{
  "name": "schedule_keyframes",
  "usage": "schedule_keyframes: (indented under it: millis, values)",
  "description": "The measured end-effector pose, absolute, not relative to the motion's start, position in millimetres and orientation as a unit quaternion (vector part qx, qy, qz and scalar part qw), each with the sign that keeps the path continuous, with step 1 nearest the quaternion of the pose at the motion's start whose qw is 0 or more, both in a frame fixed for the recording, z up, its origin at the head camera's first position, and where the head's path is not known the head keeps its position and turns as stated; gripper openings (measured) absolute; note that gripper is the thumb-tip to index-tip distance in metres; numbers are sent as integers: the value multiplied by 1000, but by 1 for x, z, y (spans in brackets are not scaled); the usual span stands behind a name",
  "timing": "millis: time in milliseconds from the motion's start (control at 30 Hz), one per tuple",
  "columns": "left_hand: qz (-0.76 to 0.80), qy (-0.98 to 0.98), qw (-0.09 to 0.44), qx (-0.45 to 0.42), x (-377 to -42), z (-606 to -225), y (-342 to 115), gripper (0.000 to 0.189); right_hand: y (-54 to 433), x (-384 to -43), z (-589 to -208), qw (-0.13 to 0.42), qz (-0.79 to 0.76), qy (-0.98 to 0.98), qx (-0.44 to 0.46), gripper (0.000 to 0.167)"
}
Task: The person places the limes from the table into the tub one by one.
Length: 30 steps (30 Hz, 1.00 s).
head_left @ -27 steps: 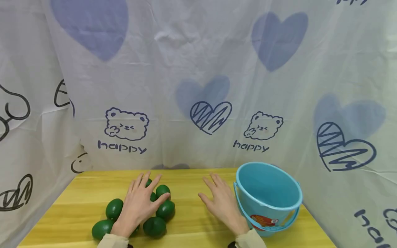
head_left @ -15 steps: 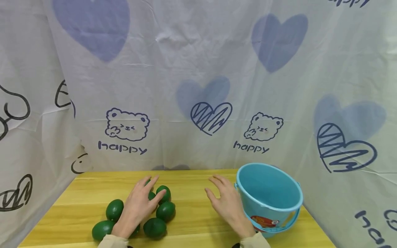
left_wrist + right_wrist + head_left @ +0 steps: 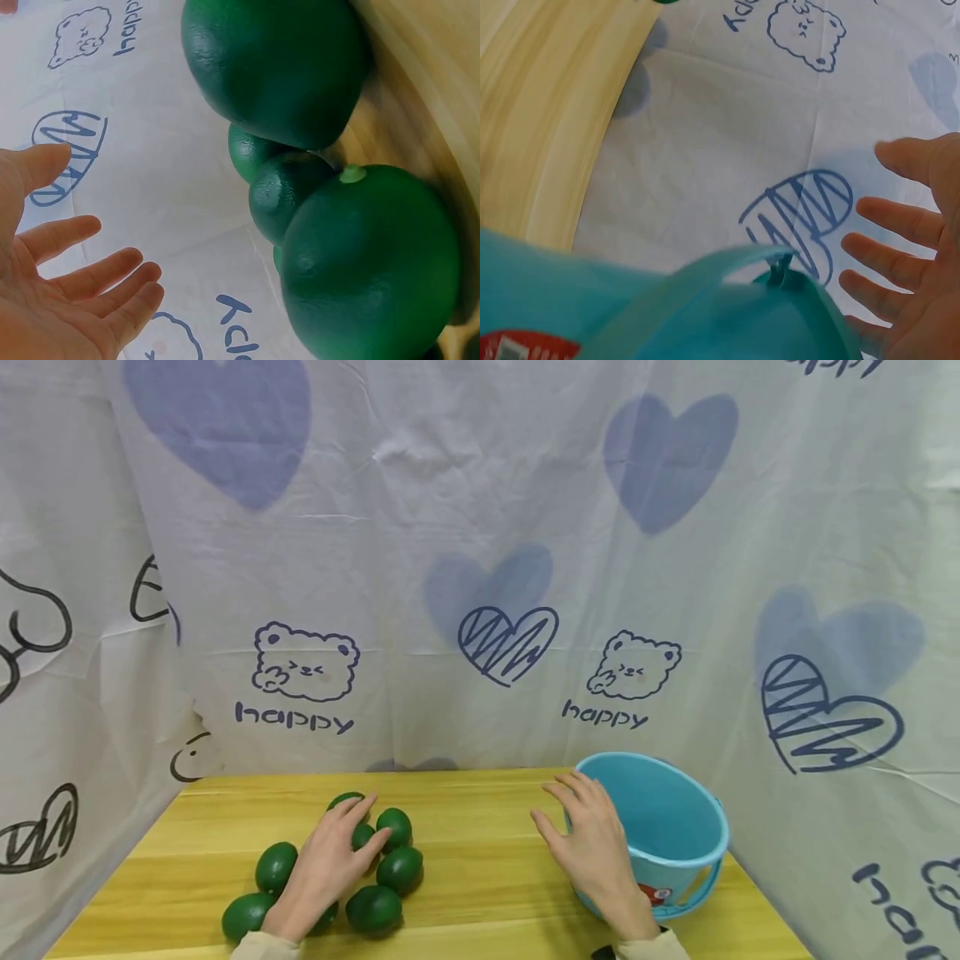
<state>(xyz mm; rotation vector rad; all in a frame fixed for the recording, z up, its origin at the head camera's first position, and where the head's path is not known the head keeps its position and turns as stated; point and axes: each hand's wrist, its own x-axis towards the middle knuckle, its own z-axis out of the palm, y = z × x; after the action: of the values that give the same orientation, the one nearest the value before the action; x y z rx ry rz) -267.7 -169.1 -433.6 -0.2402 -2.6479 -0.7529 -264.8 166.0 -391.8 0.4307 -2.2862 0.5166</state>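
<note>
Several dark green oval fruits that look like avocados (image 3: 374, 910) lie in a loose group on the left of the table. My left hand (image 3: 324, 870) hovers over them with fingers spread, holding nothing. Seen from the left wrist, the fingers (image 3: 94, 281) are apart from a fruit with a pale green stem nub (image 3: 367, 262). A light blue bucket (image 3: 678, 881) stands upright at the right. My right hand (image 3: 597, 852) is raised at its left side, overlapping the rim in the head view, its fingers relaxed and holding nothing. Its handle (image 3: 697, 277) shows in the right wrist view.
The yellow wood-grain table (image 3: 465, 893) ends at a white cloth (image 3: 420, 568) printed with hearts and bears. More of that cloth hangs at both sides. A red label (image 3: 525, 345) marks the bucket's wall.
My right hand has moved right, from the bare tabletop to the bucket's left side. The left hand has drawn back slightly, exposing more of the far fruits. Fruits and bucket stay put.
</note>
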Motion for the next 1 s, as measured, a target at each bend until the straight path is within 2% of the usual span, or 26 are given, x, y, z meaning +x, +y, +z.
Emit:
schedule_keyframes:
  millis: [467, 633, 800, 900, 1000]
  values:
    - [-247, -953, 141, -106, -263, -445, -174, 45, 216, -255, -387, 377, 172, -903, 114, 46]
    - [-234, -958, 116, -117, -261, -451, -176, 44, 234, -250, -386, 377, 164, -905, 110, 48]
    - [-230, -959, 97, -131, -256, -457, -180, 55, 252, -247, -390, 378, 188, -902, 92, 47]
    - [-232, -957, 92, -149, -253, -459, -183, 67, 264, -246, -393, 372, 226, -897, 75, 44]
    - [-243, -949, 79, -183, -251, -462, -187, 69, 277, -247, -396, 359, 263, -893, 63, 38]
